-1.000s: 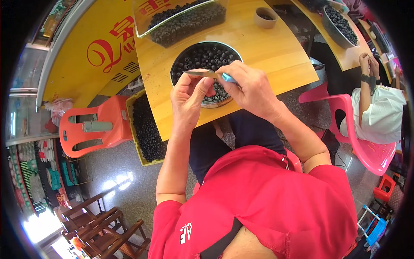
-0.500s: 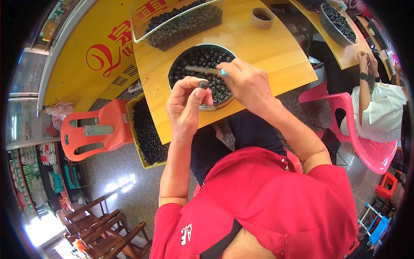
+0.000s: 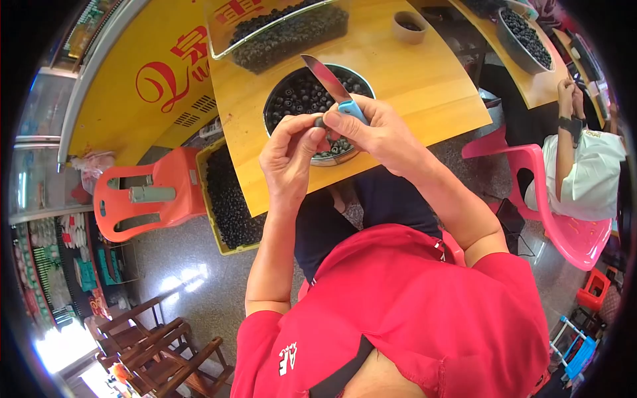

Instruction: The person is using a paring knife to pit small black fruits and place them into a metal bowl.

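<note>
My left hand (image 3: 286, 156) pinches a small dark round piece (image 3: 319, 123) between thumb and fingertips; its exact kind is not clear. In my right hand (image 3: 381, 136) is a knife with a blue handle (image 3: 353, 110). Its blade (image 3: 325, 78) points up and to the left, away from me. My right thumb reaches the dark piece, so both hands meet there. Right below them, a round bowl (image 3: 268, 118) holds many similar dark pieces, some showing pale hollow rings. The hands hide the bowl's near part.
A clear bin of dark pieces (image 3: 213, 41) and a small cup (image 3: 409, 28) stand on the wooden table (image 3: 438, 93). Left of it are a yellow crate (image 3: 229, 251) and an orange stool (image 3: 159, 189). At right, a person in white (image 3: 580, 172) sits on a pink chair (image 3: 531, 156).
My right hand has drawn in to meet my left at the small piece. The knife has swung from lying across the bowl to pointing upward. The view has shifted slightly.
</note>
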Demonstrator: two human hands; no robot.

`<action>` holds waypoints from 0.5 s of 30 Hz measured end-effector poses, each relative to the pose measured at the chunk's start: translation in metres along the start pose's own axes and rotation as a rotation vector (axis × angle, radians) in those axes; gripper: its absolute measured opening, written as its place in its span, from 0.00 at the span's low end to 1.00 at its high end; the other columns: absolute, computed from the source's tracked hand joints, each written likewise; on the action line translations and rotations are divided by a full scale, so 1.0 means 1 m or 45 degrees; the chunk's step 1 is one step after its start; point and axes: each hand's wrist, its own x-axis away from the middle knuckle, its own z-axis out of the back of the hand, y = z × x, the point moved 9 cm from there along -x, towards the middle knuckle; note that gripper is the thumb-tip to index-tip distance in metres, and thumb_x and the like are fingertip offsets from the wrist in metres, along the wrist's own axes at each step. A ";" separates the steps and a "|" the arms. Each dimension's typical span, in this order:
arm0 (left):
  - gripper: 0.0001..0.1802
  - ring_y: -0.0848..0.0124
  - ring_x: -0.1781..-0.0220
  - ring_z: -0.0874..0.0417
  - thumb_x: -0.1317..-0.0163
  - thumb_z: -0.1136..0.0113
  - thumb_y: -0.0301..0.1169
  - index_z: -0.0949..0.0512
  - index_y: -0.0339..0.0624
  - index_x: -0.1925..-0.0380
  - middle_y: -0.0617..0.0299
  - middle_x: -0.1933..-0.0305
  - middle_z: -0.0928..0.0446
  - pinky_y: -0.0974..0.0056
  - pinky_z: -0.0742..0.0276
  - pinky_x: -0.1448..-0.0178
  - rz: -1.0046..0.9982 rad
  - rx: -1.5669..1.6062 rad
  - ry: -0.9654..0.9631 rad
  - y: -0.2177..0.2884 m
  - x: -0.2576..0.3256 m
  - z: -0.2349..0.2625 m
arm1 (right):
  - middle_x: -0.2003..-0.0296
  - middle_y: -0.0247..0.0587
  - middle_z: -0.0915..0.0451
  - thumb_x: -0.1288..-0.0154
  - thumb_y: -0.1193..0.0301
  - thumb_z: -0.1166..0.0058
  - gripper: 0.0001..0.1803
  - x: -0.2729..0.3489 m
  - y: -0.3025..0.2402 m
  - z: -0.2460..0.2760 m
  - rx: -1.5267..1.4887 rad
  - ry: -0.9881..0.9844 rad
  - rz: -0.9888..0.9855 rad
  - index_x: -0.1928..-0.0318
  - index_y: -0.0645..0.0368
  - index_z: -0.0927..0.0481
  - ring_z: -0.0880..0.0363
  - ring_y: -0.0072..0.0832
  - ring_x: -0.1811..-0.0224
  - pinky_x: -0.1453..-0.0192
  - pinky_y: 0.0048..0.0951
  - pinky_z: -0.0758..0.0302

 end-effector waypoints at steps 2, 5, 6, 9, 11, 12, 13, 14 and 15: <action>0.09 0.77 0.66 0.23 0.36 0.42 0.20 0.23 0.33 0.56 0.63 0.63 0.26 0.75 0.25 0.60 0.004 -0.011 0.008 -0.001 0.002 0.004 | 0.68 0.27 0.22 0.31 0.58 0.45 0.16 0.001 0.004 -0.004 -0.073 -0.032 -0.064 0.60 0.59 0.21 0.28 0.14 0.69 0.66 0.17 0.31; 0.10 0.77 0.65 0.22 0.37 0.42 0.19 0.23 0.32 0.56 0.62 0.62 0.26 0.74 0.25 0.59 0.003 0.017 -0.039 0.000 0.005 0.009 | 0.69 0.26 0.22 0.30 0.58 0.47 0.15 -0.001 0.012 -0.003 -0.037 -0.031 -0.114 0.61 0.58 0.21 0.31 0.11 0.72 0.70 0.14 0.36; 0.09 0.76 0.64 0.22 0.37 0.42 0.19 0.23 0.32 0.56 0.61 0.62 0.25 0.73 0.25 0.59 -0.035 -0.049 -0.043 0.005 0.006 0.014 | 0.69 0.26 0.23 0.30 0.59 0.47 0.14 -0.004 0.011 0.000 0.088 -0.032 -0.018 0.61 0.58 0.20 0.33 0.10 0.73 0.72 0.14 0.38; 0.08 0.76 0.65 0.21 0.37 0.43 0.18 0.23 0.33 0.57 0.58 0.62 0.22 0.72 0.23 0.58 -0.060 -0.178 0.147 0.017 0.012 0.055 | 0.71 0.25 0.23 0.30 0.61 0.47 0.13 -0.006 0.003 0.016 0.242 0.043 0.113 0.61 0.58 0.20 0.36 0.08 0.76 0.75 0.13 0.42; 0.09 0.76 0.66 0.20 0.37 0.41 0.20 0.23 0.35 0.57 0.61 0.63 0.20 0.73 0.24 0.60 -0.027 -0.274 0.326 0.013 0.021 0.109 | 0.71 0.24 0.23 0.30 0.62 0.48 0.12 -0.004 -0.002 0.030 0.267 0.109 0.151 0.61 0.58 0.19 0.38 0.07 0.77 0.76 0.13 0.43; 0.09 0.77 0.67 0.21 0.38 0.40 0.21 0.23 0.35 0.57 0.63 0.63 0.20 0.74 0.24 0.60 0.034 -0.337 0.427 0.003 0.027 0.138 | 0.71 0.24 0.23 0.30 0.62 0.48 0.13 -0.001 0.002 0.046 0.296 0.194 0.088 0.61 0.59 0.19 0.38 0.07 0.78 0.76 0.13 0.43; 0.09 0.79 0.68 0.22 0.38 0.39 0.23 0.23 0.36 0.57 0.63 0.64 0.20 0.75 0.26 0.60 0.079 -0.428 0.484 -0.002 0.035 0.165 | 0.72 0.24 0.23 0.30 0.62 0.47 0.13 0.000 0.005 0.058 0.319 0.267 0.026 0.61 0.59 0.20 0.39 0.07 0.78 0.76 0.13 0.43; 0.10 0.78 0.68 0.23 0.38 0.38 0.23 0.23 0.36 0.57 0.63 0.63 0.20 0.75 0.26 0.61 0.167 -0.514 0.499 -0.014 0.045 0.193 | 0.72 0.23 0.24 0.30 0.61 0.47 0.13 0.001 0.006 0.065 0.299 0.295 0.040 0.61 0.59 0.20 0.40 0.07 0.79 0.76 0.13 0.44; 0.11 0.78 0.68 0.23 0.39 0.38 0.24 0.23 0.36 0.56 0.63 0.63 0.21 0.75 0.27 0.61 0.255 -0.598 0.511 -0.026 0.055 0.217 | 0.72 0.23 0.24 0.30 0.61 0.47 0.13 0.003 0.009 0.072 0.299 0.292 0.036 0.61 0.59 0.20 0.40 0.07 0.79 0.76 0.13 0.44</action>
